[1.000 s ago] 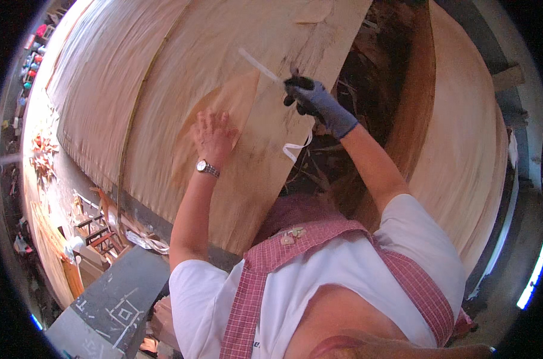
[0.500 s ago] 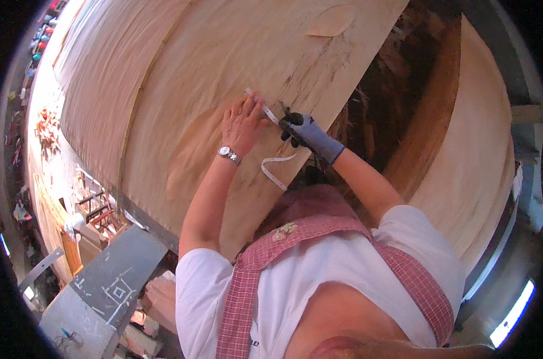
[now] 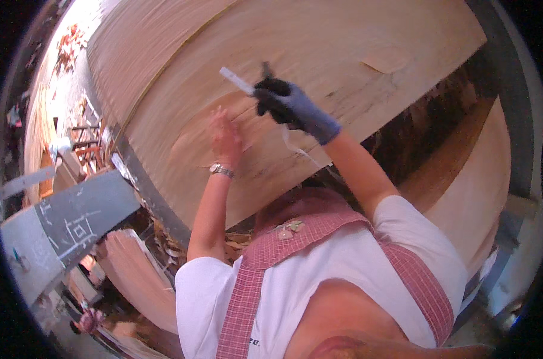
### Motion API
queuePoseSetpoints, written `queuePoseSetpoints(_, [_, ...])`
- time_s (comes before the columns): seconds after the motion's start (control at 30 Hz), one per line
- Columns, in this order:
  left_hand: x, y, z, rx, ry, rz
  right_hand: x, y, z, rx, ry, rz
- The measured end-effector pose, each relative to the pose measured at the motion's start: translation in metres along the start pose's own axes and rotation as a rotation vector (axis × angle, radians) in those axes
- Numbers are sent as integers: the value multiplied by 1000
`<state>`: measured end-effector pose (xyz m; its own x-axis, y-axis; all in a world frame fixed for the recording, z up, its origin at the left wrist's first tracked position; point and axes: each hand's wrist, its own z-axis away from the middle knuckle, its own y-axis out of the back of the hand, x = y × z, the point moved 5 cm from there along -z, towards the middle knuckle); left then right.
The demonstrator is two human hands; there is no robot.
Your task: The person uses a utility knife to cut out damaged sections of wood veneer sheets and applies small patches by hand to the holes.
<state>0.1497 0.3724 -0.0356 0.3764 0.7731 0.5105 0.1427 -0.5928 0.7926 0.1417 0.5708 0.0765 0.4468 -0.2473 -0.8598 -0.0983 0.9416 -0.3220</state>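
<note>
A large pale wood veneer sheet (image 3: 319, 42) spreads in front of me, with dark streaks and a torn oval flap in its surface. My left hand (image 3: 225, 139) is bare and wears a silver wristwatch (image 3: 221, 170). It lies on the sheet with fingers stretched out, slightly blurred, by a darker oval patch (image 3: 190, 134). Above the sheet my right hand (image 3: 283, 106), in a black and blue-grey glove, is closed around a white tape measure (image 3: 237, 80). One end of the tape juts out to the left; its tail dangles below the hand. A dark thin shape also sticks up from the glove, unclear in kind.
Along the sheet's near right edge runs a dark gap with ragged veneer scraps (image 3: 439, 119), then a curved veneer sheet (image 3: 463, 197). At lower left stands a grey board (image 3: 86, 209) with chalk marks, among wood pieces. More scraps (image 3: 71, 45) lie at far left.
My right hand has lifted the tape measure off the sheet and moved slightly left. My left hand has come away from the tape and drawn nearer to me. The view has shifted.
</note>
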Motion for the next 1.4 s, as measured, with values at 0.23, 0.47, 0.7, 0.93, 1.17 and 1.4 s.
queuePoseSetpoints(0.23, [-35, 49, 3, 55, 122, -57, 127, -54, -107, 18, -192, 138])
queuePoseSetpoints(0.47, [-31, 53, -21, -129, -61, -375, 102, -33, -129, 182, 238, 1287])
queuePoseSetpoints(0.7, [-138, 103, 20, 384, 504, 278, 56, -139, -97, -362, -78, 315])
queuePoseSetpoints(0.93, [-114, 134, 84, 157, 304, -456, 160, -216, -138, -208, -55, 722])
queuePoseSetpoints(1.17, [-117, 124, 87, 38, 258, -517, 113, -164, -132, -228, 625, 1539])
queuePoseSetpoints(1.4, [-104, 133, 93, 17, 214, -235, 148, -116, 0, -129, -395, 428])
